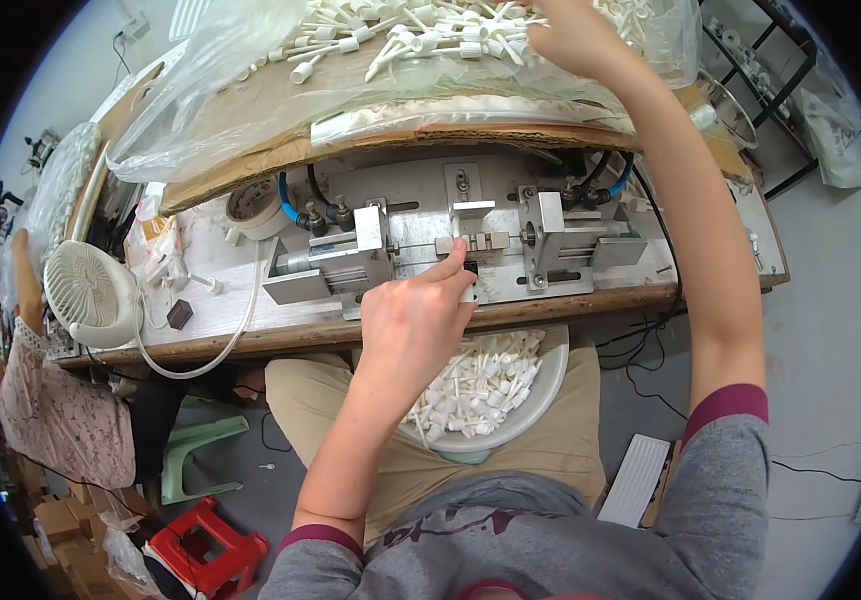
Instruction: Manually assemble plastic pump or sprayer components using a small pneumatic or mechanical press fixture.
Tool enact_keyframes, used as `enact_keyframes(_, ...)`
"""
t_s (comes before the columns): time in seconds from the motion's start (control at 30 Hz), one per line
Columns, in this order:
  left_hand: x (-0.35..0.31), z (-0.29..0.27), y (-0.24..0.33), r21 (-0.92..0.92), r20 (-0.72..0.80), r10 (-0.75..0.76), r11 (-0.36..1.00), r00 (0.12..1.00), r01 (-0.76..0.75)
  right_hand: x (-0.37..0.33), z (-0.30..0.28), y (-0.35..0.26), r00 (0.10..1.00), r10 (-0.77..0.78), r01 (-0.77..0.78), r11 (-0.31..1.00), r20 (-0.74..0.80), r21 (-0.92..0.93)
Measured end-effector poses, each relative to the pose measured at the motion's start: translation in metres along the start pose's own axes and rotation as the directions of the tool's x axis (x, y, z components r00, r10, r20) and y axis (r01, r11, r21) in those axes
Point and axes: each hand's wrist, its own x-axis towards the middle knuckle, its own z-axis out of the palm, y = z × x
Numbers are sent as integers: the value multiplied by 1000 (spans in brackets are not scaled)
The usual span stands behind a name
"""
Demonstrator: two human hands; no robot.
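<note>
My left hand point(406, 318) is at the middle of a metal bench fixture point(463, 205), its index finger stretched to the small metal block point(491, 242) at the centre. Its other fingers are curled under, and whatever they pinch is hidden. On each side of that block a pneumatic cylinder unit faces inward, one on the left point(336, 262) and one on the right point(576, 240). My right hand point(576, 42) reaches to the far side, over a heap of white plastic stemmed caps point(431, 38). The top edge of the picture cuts off its fingers.
On my lap rests a pale basin point(554, 385) holding many similar white pieces. A cardboard sheet point(241, 178) with plastic film overhangs the fixture. Left are a tape roll point(254, 208) and a small white fan point(91, 295). Another person's lace sleeve point(61, 400) shows beyond; a red stool point(209, 545) stands below.
</note>
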Motion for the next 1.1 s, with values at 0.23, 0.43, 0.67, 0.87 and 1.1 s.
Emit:
enact_keyframes(0.23,-5,5,-5,-4,-54,10,1000,998,-11,24,75,37,927,301,-198,901,225,-387)
enact_keyframes(0.43,-5,-28,3,-229,44,62,972,997,-50,9,57,0,943,188,-126,966,274,-226)
enact_keyframes(0.67,87,-72,-28,-28,-413,155,983,897,-183,-7,23,-36,950,-29,-2,995,311,99)
enact_keyframes(0.87,155,-45,-77,189,-374,86,982,923,-14,-25,16,-45,953,-302,297,947,19,123)
enact_keyframes(1.1,150,-52,-72,129,-325,56,991,944,-14,-31,-2,-48,963,12,18,994,270,-109)
